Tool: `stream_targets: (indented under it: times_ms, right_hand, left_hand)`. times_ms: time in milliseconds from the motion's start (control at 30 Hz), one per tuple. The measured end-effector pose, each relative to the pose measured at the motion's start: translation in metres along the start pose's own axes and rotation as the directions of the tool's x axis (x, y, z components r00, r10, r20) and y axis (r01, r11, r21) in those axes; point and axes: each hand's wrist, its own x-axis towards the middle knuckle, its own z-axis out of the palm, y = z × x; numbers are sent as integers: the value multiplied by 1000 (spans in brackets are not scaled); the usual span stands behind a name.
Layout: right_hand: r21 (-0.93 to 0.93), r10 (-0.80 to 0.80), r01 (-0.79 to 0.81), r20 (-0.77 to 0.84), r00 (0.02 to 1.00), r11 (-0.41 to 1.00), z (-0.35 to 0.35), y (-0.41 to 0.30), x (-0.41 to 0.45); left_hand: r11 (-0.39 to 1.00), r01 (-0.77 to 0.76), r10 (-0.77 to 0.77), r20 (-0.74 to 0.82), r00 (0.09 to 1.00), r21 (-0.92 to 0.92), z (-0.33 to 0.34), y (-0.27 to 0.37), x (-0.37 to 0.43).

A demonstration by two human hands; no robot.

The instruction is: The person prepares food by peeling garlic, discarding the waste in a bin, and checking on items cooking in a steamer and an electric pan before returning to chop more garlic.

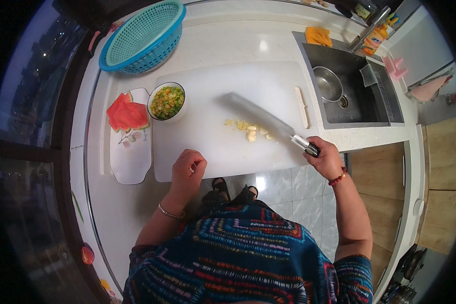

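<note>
My right hand [323, 156] grips the black handle of a kitchen knife [264, 116], whose broad blade is blurred and points up and left over the white cutting board [209, 140]. Below the blade lie minced pale yellow bits [240, 124], probably garlic, and a few larger pieces [251, 135]. My left hand [190, 165] is loosely curled at the board's near edge, with nothing visible in it. A white bowl of chopped green and orange vegetables [167, 102] stands at the board's left side.
Left of the board, a white tray [131, 167] holds watermelon slices [128, 113]. Blue plastic baskets [144, 38] stand behind. A pale strip-like object [301, 107] lies at the board's right. Farther right, the sink [359, 114] contains a metal pot [328, 84]; an orange cloth [318, 36] rests on its rim.
</note>
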Motion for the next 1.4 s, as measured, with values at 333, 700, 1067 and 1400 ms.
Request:
stream_targets:
  times_ms: [333,700,1067,1400]
  right_hand:
    - [189,300,-284,-63,952,940,36,-36,-56]
    - [461,290,-258,2,957,849,56,-79,-55]
    - [213,162,-186,123,979,959,27,-60,-36]
    - [-38,248,-276,-328,911,960,43,-28,-16]
  left_hand:
    - [998,-44,42,42,998,44,1,-14,26]
    - [980,-178,178,-12,984,-89,1,-28,80]
    - [819,128,-41,165,985,-559,42,-49,114]
    - [795,128,-128,42,991,-593,56,-25,115]
